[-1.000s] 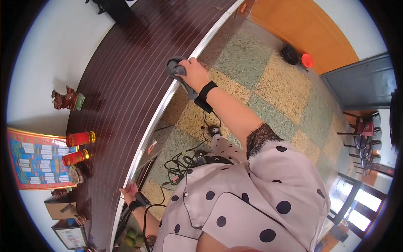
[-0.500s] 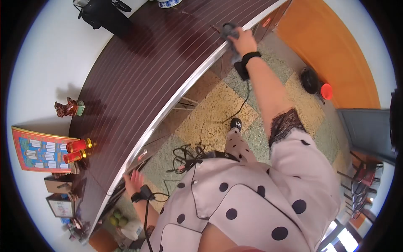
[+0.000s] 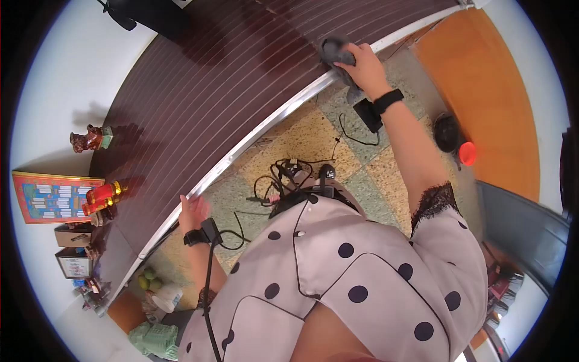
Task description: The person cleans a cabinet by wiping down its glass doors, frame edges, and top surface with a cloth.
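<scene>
Cloth (image 3: 336, 50), clamped in the right grip (image 3: 367, 71), lies long axis across the counter edge (image 3: 274, 117), tail downward

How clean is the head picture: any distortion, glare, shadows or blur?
Head view: fisheye distortion bows the metal edge strip, corners black; head view: glare whitens parts of that strip, dark reflections on the glossy tabletop; head view: soft wall shadow by the figurine; head view: gray cloth slightly soft.

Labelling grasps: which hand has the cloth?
The right hand, its fingers on the cloth at the counter's edge. The left hand, also at that edge, is open and holds no cloth.
</scene>
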`<state>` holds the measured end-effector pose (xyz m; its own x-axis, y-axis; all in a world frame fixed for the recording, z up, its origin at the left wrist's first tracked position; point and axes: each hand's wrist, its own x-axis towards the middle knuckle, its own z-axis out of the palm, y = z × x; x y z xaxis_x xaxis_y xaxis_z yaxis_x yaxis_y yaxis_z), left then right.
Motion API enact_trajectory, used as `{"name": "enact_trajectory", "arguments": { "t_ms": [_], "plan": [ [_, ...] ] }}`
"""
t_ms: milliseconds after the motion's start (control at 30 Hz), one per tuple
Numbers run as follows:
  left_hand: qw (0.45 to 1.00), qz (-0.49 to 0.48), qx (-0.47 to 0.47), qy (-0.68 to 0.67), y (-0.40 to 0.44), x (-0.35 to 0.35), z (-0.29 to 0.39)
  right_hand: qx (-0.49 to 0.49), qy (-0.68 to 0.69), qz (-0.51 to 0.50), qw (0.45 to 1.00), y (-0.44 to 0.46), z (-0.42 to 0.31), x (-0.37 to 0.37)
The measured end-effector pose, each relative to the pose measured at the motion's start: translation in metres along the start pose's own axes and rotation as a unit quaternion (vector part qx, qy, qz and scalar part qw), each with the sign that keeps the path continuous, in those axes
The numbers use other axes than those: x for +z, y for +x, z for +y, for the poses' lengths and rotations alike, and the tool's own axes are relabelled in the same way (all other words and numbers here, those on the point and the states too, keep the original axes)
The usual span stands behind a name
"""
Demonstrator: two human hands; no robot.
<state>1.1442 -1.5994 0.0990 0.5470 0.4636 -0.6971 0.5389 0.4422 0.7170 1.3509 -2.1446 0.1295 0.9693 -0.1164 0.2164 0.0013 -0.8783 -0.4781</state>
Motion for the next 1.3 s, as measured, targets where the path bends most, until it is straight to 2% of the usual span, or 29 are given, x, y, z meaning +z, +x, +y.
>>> {"name": "enact_trajectory", "arguments": {
  "t_ms": [100, 200, 233, 300, 433, 567, 633, 700, 767, 1067, 1167, 1300],
  "plan": [
    [1.0, 0.017, 0.013, 0.005, 0.014, 0.0, -0.013, -0.049, 0.018, -0.018, 0.998, 0.014, -0.005, -0.024],
    [0.999, 0.029, 0.02, -0.006, 0.01, 0.007, -0.01, -0.206, 0.077, -0.146, 0.965, 0.027, -0.02, -0.022],
    [0.999, 0.025, 0.028, -0.006, 0.008, 0.007, -0.011, -0.215, 0.043, -0.211, 0.953, 0.029, -0.026, -0.013],
    [0.997, 0.066, 0.03, 0.006, 0.002, 0.01, -0.013, -0.24, 0.033, -0.274, 0.931, 0.035, -0.029, 0.0],
    [0.994, 0.095, 0.042, -0.037, 0.004, 0.026, -0.033, -0.29, 0.005, -0.343, 0.893, 0.056, -0.028, -0.011],
    [0.995, 0.045, 0.034, -0.083, -0.029, 0.12, -0.047, -0.385, 0.016, -0.338, 0.858, 0.066, -0.003, -0.02],
    [0.993, 0.037, 0.048, -0.106, -0.037, 0.17, -0.054, -0.43, -0.003, -0.294, 0.854, 0.067, 0.009, -0.018],
    [0.974, 0.075, 0.066, -0.203, -0.026, 0.191, -0.065, -0.454, 0.008, -0.286, 0.844, 0.064, 0.011, -0.015],
    [0.976, 0.083, 0.068, -0.19, -0.026, 0.197, -0.062, -0.44, 0.027, -0.268, 0.857, 0.056, 0.003, -0.014],
    [0.979, 0.101, 0.072, -0.163, -0.013, 0.189, -0.065, -0.517, 0.066, -0.248, 0.816, 0.0, -0.097, 0.038],
    [0.977, 0.1, 0.078, -0.17, -0.021, 0.194, -0.058, -0.521, 0.052, -0.265, 0.81, 0.023, -0.068, 0.022],
    [0.972, 0.112, 0.072, -0.194, -0.031, 0.205, -0.054, -0.494, -0.035, -0.282, 0.822, 0.056, -0.021, -0.008]
  ]
}}
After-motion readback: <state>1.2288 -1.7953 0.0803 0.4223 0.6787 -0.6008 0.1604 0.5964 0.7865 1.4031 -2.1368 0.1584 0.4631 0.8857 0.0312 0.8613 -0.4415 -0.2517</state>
